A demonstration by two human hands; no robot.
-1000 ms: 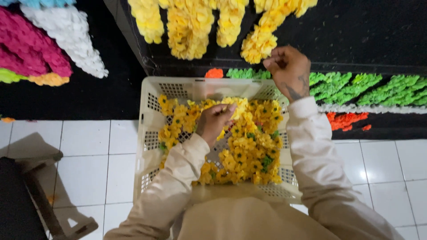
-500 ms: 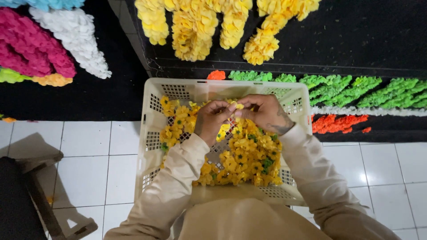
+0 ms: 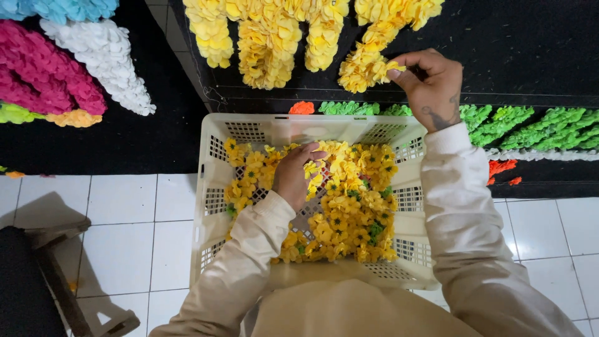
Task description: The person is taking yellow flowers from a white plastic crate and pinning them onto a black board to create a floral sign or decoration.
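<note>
Your left hand [image 3: 292,176] is down in the cream plastic basket [image 3: 215,187], fingers curled and closing on a yellow flower [image 3: 312,170] near the top of the pile of yellow flowers [image 3: 346,212] that fills most of the basket. The basket sits on the white tiled floor [image 3: 125,218], right in front of you, with its far edge against the black board [image 3: 530,37].

Your right hand [image 3: 430,84] is stretched out beyond the basket to the board. Thumb and forefinger are pinched on a single yellow flower [image 3: 392,66], held against the lower tip of a yellow flower shape [image 3: 368,59] already on the board; the other fingers are bent in loosely. More yellow flower shapes [image 3: 268,37] stand to the left of that one, all on the same black surface.

Along the board's lower strip, just past the basket, runs a row of green flowers [image 3: 530,128], with an orange patch [image 3: 302,107] at the left and red bits [image 3: 502,167] at the right. On the far left lie pink flower bands [image 3: 43,81], a white flower band [image 3: 106,53] and a blue flower band [image 3: 56,7]. A wooden stool [image 3: 56,274] stands on the tiles at your lower left.
</note>
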